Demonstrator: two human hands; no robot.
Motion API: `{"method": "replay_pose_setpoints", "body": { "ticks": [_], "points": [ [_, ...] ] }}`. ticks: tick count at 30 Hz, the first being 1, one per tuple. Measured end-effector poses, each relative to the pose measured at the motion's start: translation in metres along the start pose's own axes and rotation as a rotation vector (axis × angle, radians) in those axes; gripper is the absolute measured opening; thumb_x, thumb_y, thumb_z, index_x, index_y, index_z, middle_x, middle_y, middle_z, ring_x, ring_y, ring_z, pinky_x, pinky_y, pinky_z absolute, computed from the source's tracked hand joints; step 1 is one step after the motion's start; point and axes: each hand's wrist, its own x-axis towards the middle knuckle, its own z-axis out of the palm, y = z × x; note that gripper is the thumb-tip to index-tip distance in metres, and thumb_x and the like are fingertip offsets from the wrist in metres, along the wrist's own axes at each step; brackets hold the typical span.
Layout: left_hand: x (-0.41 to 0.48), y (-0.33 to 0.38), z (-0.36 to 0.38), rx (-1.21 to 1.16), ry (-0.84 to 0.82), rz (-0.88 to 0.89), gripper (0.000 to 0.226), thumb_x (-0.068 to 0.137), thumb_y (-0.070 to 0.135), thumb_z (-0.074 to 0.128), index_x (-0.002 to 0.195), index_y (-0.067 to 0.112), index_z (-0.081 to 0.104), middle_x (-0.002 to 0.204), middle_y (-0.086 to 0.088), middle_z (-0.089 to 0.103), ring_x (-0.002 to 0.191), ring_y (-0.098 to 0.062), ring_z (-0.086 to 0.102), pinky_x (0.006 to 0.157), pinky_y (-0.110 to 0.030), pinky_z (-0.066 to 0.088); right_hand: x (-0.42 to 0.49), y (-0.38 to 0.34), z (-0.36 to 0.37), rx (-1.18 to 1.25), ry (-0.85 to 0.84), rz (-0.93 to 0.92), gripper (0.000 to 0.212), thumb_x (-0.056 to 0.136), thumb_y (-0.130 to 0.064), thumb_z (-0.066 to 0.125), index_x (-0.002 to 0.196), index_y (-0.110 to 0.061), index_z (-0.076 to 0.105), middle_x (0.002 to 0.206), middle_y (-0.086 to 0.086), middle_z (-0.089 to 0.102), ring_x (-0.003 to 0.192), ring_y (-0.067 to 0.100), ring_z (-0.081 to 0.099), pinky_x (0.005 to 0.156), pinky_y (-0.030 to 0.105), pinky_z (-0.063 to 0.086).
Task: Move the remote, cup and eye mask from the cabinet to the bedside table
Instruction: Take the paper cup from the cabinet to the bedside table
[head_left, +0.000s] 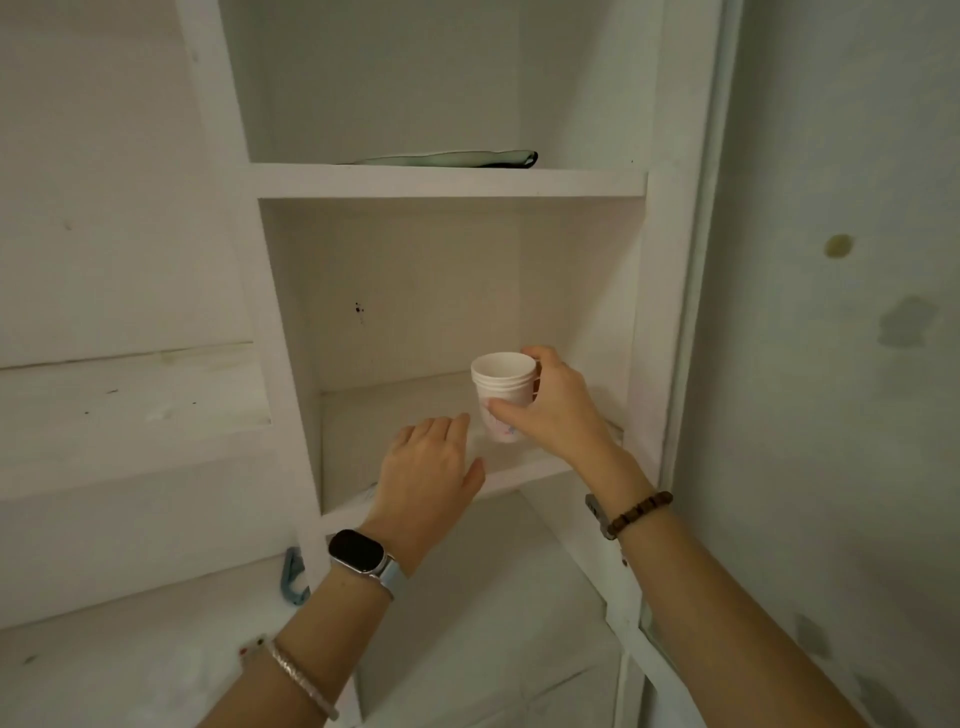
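- Cup (503, 395): white paper cup w/ faint print, looks like a few nested together; upright, at the middle shelf (405, 415) of the white cabinet (291, 364), gripped, bottom seems just clear of the board or barely on it, can't tell which.
- Right hand (553, 410): wrapped round the cup from the right side, thumb across the front, fingers behind the rim.
- Left hand (434, 462): open, palm down, fingers loosely spread, hovering just beside the cup over the shelf front; holds nothing.
- Eye mask (457, 158): prob. the flat greenish, dark-edged thing lying on the shelf above, not yet taken.
- Remote: not in view.
- Step in hand, as I judge: cup pickup.
- Next calls for: draw cup straight out, keep it level, light squeeze since thin paper walls dent; left hand is free for the mask; bedside table out of frame.
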Motion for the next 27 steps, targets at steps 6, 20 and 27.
{"method": "replay_pose_setpoints", "body": {
  "ticks": [6, 20, 27],
  "points": [
    [-0.037, 0.001, -0.012, -0.221, 0.073, 0.016, 0.052, 0.088, 0.034, 0.050, 0.131, 0.005, 0.048, 0.120, -0.012, 0.062, 0.108, -0.029, 0.059, 0.093, -0.041, 0.047, -0.038, -0.019, -0.007, 0.055, 0.008, 0.010, 0.074, 0.067, -0.042, 0.081, 0.129, -0.020, 0.046, 0.117, -0.004, 0.060, 0.101, 0.013, 0.060, 0.084, 0.029, 0.052],
    [-0.128, 0.002, -0.043, -0.498, -0.058, -0.061, 0.066, 0.090, 0.029, 0.055, 0.147, 0.022, 0.021, 0.146, -0.001, 0.041, 0.132, -0.016, 0.039, 0.110, -0.036, 0.032, -0.108, -0.057, 0.009, 0.173, -0.066, -0.049, 0.070, 0.066, -0.036, 0.084, 0.124, -0.023, 0.047, 0.112, -0.005, 0.060, 0.098, 0.014, 0.061, 0.083, 0.031, 0.055],
    [-0.185, 0.018, -0.073, -0.415, 0.002, -0.149, 0.056, 0.089, 0.023, 0.058, 0.140, 0.012, 0.037, 0.129, -0.007, 0.055, 0.117, -0.024, 0.051, 0.100, -0.032, 0.039, -0.155, -0.075, 0.009, 0.242, -0.180, -0.110, 0.070, 0.067, -0.035, 0.085, 0.124, -0.023, 0.047, 0.113, -0.004, 0.059, 0.100, 0.014, 0.060, 0.086, 0.032, 0.054]
  ]
}}
